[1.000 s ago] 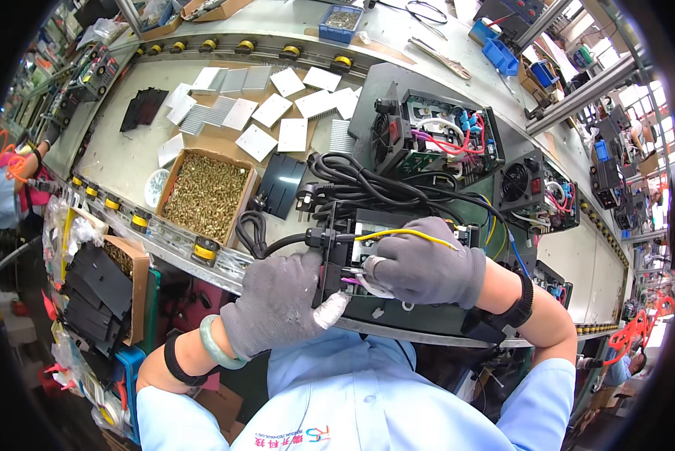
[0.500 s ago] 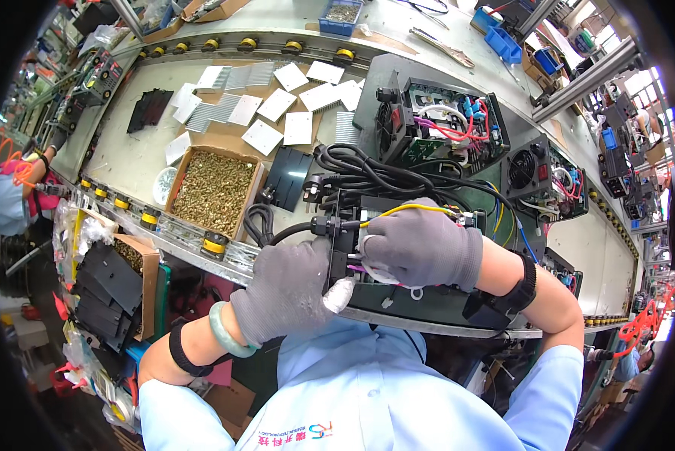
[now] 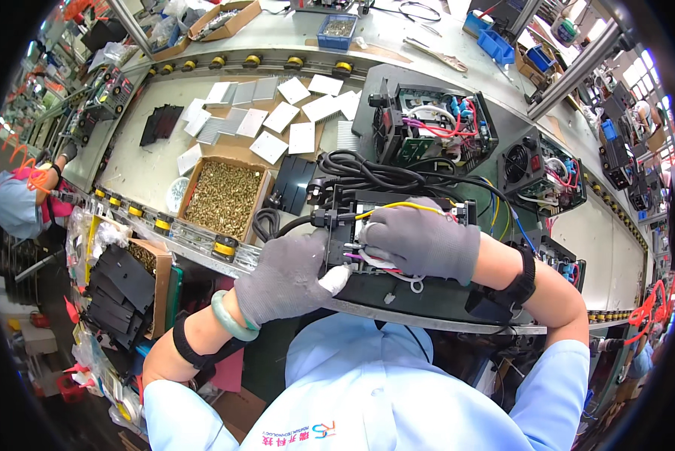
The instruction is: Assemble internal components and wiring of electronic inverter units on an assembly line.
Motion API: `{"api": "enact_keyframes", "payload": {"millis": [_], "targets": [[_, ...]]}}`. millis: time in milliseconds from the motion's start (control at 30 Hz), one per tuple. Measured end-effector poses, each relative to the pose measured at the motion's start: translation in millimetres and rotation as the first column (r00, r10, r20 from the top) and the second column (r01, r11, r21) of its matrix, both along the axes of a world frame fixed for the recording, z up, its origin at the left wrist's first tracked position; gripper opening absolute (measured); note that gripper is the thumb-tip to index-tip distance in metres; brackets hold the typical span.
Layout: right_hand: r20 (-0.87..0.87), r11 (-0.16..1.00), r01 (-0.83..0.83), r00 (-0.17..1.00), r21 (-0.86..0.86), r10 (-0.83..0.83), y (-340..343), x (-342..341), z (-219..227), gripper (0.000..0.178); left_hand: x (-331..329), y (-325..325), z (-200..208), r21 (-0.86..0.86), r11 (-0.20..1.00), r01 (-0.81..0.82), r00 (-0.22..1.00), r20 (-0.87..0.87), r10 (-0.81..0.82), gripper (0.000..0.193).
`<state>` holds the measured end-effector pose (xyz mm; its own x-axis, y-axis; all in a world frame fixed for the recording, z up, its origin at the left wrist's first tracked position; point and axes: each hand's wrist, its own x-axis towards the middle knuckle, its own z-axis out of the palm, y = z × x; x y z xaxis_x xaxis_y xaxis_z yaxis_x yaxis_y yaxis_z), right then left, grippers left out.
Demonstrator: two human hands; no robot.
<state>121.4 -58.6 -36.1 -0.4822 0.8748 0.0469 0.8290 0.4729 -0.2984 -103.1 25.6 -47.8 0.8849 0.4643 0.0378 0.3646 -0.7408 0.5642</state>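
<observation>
In front of me lies a black open-frame electrical unit (image 3: 457, 212) with a black end panel (image 3: 339, 248) on its left side. A thick black power cable (image 3: 296, 224) enters that panel through a cable gland (image 3: 324, 218). My left hand (image 3: 285, 278), in a grey glove, grips the panel's left side, its whitish thumb at the near corner and its fingertips partly hidden. My right hand (image 3: 424, 239), also gloved, reaches over the unit with fingers curled among purple and white wires (image 3: 375, 261); what they pinch is hidden. A yellow wire (image 3: 401, 205) passes by its knuckles.
Coiled black cables (image 3: 367, 173) lie behind the unit. Two similar units with fans (image 3: 435, 124) (image 3: 542, 171) stand farther right. Left are a cardboard box of brass-coloured small parts (image 3: 225, 197), silver heatsinks (image 3: 266, 146) and black plates (image 3: 161, 124). Another person (image 3: 25, 203) works at far left.
The whole view has shifted slightly. The end panel shows more of its outer face, and my left thumb now sits nearer its lower corner. My right hand stays among the wires.
</observation>
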Motion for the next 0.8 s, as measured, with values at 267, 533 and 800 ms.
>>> {"api": "enact_keyframes", "payload": {"millis": [267,533,800], "targets": [[-0.327,0.739,0.670,0.714,0.066,-0.619,-81,83,-8,0.040,1,-2,4,-0.079,0.997,0.012,0.999,-0.036,-0.015,0.038],[-0.101,0.316,0.596,0.366,-0.738,-0.925,-104,51,34,0.059,-9,-21,12,-0.189,0.979,0.072,0.981,-0.163,-0.104,0.035],[0.061,0.723,0.663,0.744,-0.192,-0.666,-64,92,21,0.023,4,2,25,-0.214,0.964,0.160,0.942,-0.258,-0.213,0.042]]}}
